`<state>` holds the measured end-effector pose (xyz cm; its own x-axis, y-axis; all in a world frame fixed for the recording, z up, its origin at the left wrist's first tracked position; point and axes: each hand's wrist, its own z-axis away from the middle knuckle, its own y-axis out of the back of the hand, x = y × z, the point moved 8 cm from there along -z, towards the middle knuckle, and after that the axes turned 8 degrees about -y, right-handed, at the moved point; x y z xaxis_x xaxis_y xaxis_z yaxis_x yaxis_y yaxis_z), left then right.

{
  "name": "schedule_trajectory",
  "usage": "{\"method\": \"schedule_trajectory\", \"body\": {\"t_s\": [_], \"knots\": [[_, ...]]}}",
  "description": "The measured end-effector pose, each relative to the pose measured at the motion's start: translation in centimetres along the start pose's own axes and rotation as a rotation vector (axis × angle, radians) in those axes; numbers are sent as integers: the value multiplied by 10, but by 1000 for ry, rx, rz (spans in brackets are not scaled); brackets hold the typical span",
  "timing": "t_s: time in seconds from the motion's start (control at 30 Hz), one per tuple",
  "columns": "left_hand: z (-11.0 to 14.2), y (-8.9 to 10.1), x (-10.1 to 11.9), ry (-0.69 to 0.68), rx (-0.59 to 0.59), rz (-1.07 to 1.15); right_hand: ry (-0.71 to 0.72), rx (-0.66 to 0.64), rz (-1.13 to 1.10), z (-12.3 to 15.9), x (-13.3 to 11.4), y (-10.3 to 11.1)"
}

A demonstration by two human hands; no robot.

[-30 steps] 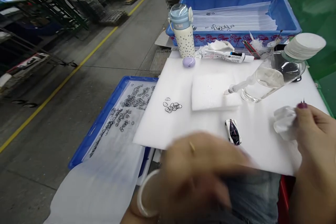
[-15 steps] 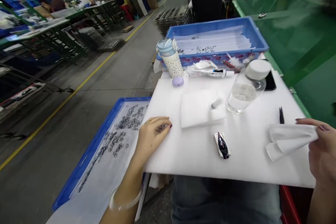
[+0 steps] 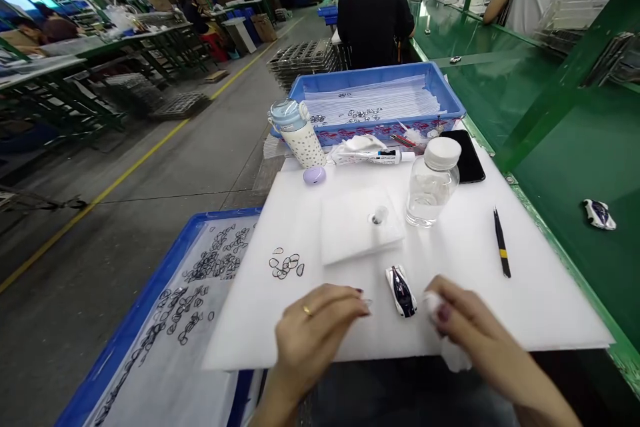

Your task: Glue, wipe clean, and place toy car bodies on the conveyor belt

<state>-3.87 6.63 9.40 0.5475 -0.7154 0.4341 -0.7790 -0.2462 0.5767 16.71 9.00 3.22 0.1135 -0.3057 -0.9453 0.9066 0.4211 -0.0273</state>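
Note:
My left hand (image 3: 320, 327) is over the front of the white foam board, fingers together and pointing right. A small pale thing shows faintly by its fingertips; I cannot make out what it is. My right hand (image 3: 475, 333) pinches a white cloth (image 3: 455, 355), which hangs below the fingers. Between the hands lies a white and black toy car (image 3: 401, 291). A loose cluster of thin, dark-edged rings (image 3: 286, 265) rests on the board beyond my left hand. Black tweezers (image 3: 501, 243) with a yellow band lie to the right.
A folded white pad (image 3: 360, 230) bears a small clear cup. Behind stand a clear jar (image 3: 434, 180), a dotted bottle (image 3: 303, 140), a tube (image 3: 387, 157) and a phone (image 3: 467, 157). Blue trays (image 3: 380, 73) hold rings. Another car (image 3: 599, 214) is on the green bench; people sit beyond.
My left hand has moved right and nearer, leaving the ring cluster on the board. My right hand has brought the cloth left, close to the car. The view has shifted, uncovering the tweezers.

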Motion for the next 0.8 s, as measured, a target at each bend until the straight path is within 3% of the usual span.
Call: {"method": "schedule_trajectory", "body": {"t_s": [0.1,0.2,0.27,0.43,0.53,0.63,0.8], "knots": [[-9,-22,26,-99,50,184,-203,-269,-168,-5,14,-51],[-5,-33,27,-67,126,348,-268,-283,-414,-5,21,-63],[4,-41,21,28,189,498,-277,-238,-500,-6,25,-64],[35,-68,1,454,368,801,-209,-121,-647,-10,27,-67],[42,-80,-3,547,390,906,-159,-80,-675,-11,27,-69],[41,-85,-7,602,372,1005,-143,-76,-610,-8,26,-66],[44,-97,-18,852,485,1345,-87,-16,-334,0,18,-41]]}}
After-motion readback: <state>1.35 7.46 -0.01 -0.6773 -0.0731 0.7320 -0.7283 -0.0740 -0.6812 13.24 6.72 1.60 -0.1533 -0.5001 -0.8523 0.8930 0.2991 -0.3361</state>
